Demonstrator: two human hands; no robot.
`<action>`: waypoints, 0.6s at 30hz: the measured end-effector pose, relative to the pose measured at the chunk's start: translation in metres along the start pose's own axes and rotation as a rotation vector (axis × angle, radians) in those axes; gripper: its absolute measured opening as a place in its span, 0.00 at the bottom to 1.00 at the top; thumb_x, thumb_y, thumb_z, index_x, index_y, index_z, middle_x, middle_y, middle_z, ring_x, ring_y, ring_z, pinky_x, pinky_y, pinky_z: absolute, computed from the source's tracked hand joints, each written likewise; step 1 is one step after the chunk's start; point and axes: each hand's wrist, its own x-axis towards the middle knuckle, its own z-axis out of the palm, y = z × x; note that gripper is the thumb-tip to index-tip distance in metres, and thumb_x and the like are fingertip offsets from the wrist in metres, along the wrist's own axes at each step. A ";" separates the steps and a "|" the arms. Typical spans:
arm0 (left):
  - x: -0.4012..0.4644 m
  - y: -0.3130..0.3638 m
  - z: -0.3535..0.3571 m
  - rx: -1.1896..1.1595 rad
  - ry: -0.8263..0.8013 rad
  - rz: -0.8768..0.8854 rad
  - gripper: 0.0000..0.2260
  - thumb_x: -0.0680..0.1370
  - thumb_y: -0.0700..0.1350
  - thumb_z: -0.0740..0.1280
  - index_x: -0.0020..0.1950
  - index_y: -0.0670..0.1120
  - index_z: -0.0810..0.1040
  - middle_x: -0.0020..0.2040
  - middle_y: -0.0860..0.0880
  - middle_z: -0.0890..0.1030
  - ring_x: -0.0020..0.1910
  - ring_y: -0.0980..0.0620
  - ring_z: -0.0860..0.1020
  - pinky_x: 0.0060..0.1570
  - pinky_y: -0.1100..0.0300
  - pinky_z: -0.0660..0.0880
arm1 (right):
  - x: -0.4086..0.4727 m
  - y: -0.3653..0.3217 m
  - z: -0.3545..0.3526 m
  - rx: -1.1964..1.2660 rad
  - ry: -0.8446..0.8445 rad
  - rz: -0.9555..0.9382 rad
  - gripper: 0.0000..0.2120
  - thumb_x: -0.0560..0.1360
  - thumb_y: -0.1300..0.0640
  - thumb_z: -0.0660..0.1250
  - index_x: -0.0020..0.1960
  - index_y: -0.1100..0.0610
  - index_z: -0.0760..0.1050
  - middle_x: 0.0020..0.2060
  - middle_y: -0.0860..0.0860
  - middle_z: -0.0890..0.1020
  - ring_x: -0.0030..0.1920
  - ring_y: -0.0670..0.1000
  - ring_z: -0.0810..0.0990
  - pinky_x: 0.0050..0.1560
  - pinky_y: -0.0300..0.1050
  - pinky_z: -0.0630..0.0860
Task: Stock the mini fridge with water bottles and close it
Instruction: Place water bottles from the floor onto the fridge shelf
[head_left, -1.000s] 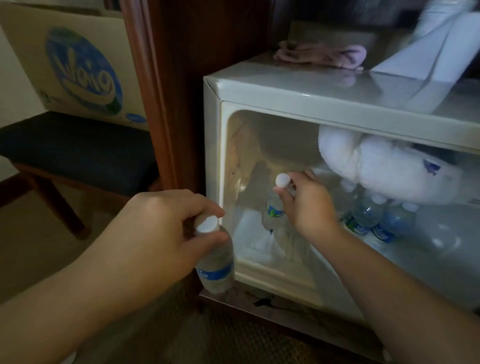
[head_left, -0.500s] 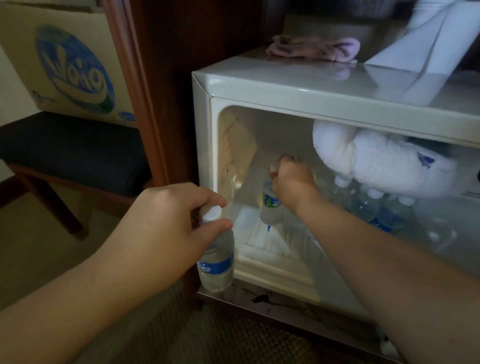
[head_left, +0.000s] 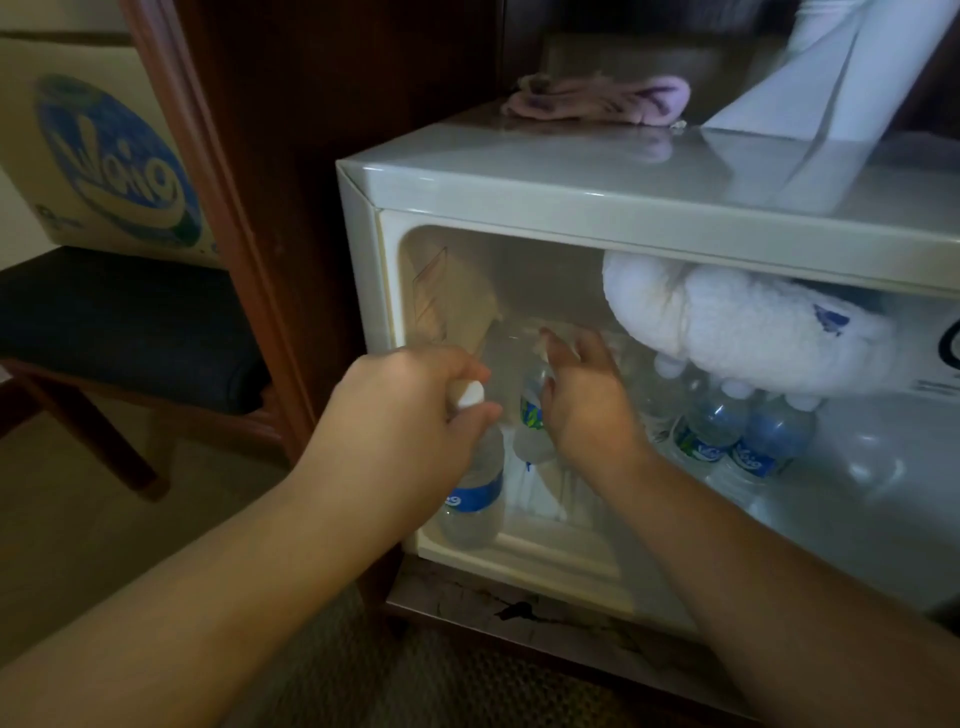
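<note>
Left hand pinches a bottle by the white cap, thumb and fingers curled round the neck; bottle hangs upright at the front left lip of the fridge, just over the sill, not yet set down. Right hand is inside the fridge, fingers spread and relaxed, gripping nothing; it sits just in front of a second bottle standing on the fridge floor, partly hiding it. Can't tell if the palm touches that one.

Further right, a row of bottles stands along the floor, caps up, close together. A white fluffy bundle is stuffed in the top right of the cavity, above them. On the fridge top: pink cloth, white paper. Left, outside: chair with a printed box on it.

Step, as judged: mid-stocking; one bottle apparently just placed, left-hand bottle goes in next. Next move needs the right hand clear, then the held bottle lowered upright into the free floor spot at front left, without knocking its neighbour. Door not in view; closing comes later.
</note>
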 end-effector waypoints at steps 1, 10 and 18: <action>0.004 0.002 0.004 0.007 0.005 0.010 0.15 0.78 0.55 0.72 0.63 0.55 0.83 0.51 0.56 0.84 0.47 0.59 0.82 0.51 0.61 0.81 | -0.012 0.005 0.003 0.076 0.085 -0.045 0.26 0.77 0.63 0.67 0.74 0.59 0.71 0.69 0.62 0.70 0.65 0.62 0.74 0.65 0.51 0.75; 0.057 0.007 0.051 0.205 -0.093 0.092 0.12 0.81 0.50 0.69 0.62 0.48 0.81 0.53 0.48 0.84 0.52 0.45 0.82 0.53 0.52 0.78 | -0.119 0.102 0.064 -0.133 -0.385 0.085 0.27 0.80 0.38 0.53 0.75 0.47 0.69 0.74 0.51 0.70 0.73 0.56 0.70 0.70 0.58 0.70; 0.095 0.001 0.088 0.383 -0.248 0.091 0.12 0.79 0.41 0.67 0.62 0.46 0.79 0.54 0.43 0.83 0.53 0.41 0.81 0.55 0.47 0.79 | -0.144 0.115 0.084 -0.246 -0.433 0.098 0.32 0.81 0.31 0.42 0.83 0.39 0.51 0.84 0.51 0.51 0.83 0.56 0.48 0.79 0.67 0.47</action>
